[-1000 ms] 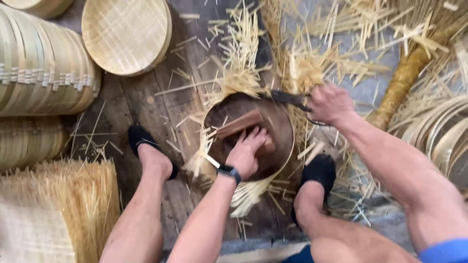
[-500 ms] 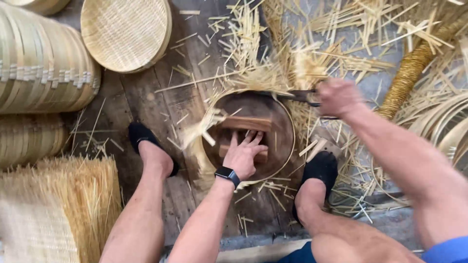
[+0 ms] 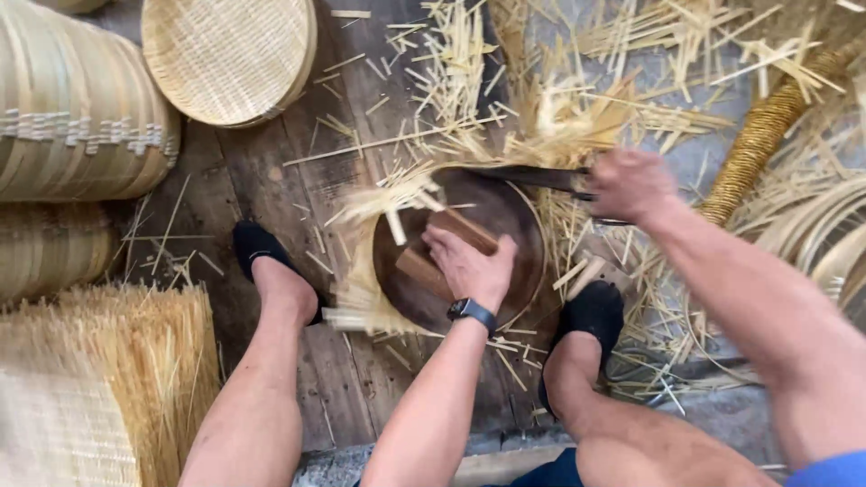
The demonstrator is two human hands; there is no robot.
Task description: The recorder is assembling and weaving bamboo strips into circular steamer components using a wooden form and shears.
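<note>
Wooden floor planks (image 3: 271, 180) strewn w/ bamboo offcuts (image 3: 559, 117). Round dark tray (image 3: 514, 225) sits btwn the feet, a wood block (image 3: 424, 271) on it, long axis diagonal. Left hand (image 3: 469, 266) presses down on block; right hand (image 3: 631, 185) clenched round knife (image 3: 523, 176), blade horizontal, pointing left over tray rim.
</note>
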